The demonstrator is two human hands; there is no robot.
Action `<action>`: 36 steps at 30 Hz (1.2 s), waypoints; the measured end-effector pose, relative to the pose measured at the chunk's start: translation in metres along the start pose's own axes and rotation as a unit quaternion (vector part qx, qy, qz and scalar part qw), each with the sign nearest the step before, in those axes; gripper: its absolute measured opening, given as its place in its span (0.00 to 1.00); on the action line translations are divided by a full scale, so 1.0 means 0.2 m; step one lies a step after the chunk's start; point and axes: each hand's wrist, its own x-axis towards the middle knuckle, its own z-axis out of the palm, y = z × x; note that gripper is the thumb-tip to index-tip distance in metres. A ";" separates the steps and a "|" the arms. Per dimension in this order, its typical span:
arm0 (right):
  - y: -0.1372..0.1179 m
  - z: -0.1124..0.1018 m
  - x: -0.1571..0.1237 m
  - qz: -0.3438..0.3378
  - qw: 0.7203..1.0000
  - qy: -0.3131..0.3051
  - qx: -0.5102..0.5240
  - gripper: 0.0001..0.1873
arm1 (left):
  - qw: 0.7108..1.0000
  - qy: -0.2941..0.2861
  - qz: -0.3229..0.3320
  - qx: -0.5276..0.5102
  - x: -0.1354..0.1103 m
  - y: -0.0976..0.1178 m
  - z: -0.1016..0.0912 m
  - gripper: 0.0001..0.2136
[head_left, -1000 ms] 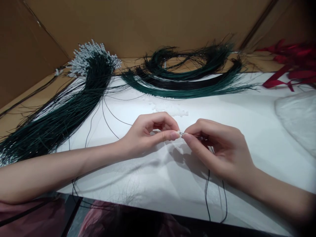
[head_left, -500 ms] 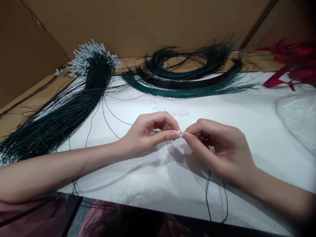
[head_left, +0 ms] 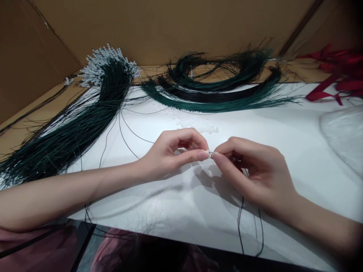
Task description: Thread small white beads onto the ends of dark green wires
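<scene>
Over the white sheet, the fingertips of my left hand and my right hand almost meet. My left thumb and index finger pinch a tiny white piece, mostly covered by the fingers. Thin dark cord crosses the small gap into the pinch of my right hand. From under that hand, loops of dark cord hang down past the sheet's front edge. A large bundle of dark green cords with white tips lies to the left, partly behind my left forearm.
Curved bundles of dark green and black cords lie at the back. Small white pieces are scattered before them. Red ribbon sits at the back right, above a clear plastic bag. Cardboard walls enclose the back.
Both hands keep the same pinch, fingertips close together. The whole scene sits slightly further right in the view; nothing else visibly differs.
</scene>
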 end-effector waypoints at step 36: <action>0.01 0.00 0.00 -0.051 0.998 0.001 -0.032 0.09 | 0.999 -0.022 -0.019 -0.027 0.00 0.01 0.00 0.02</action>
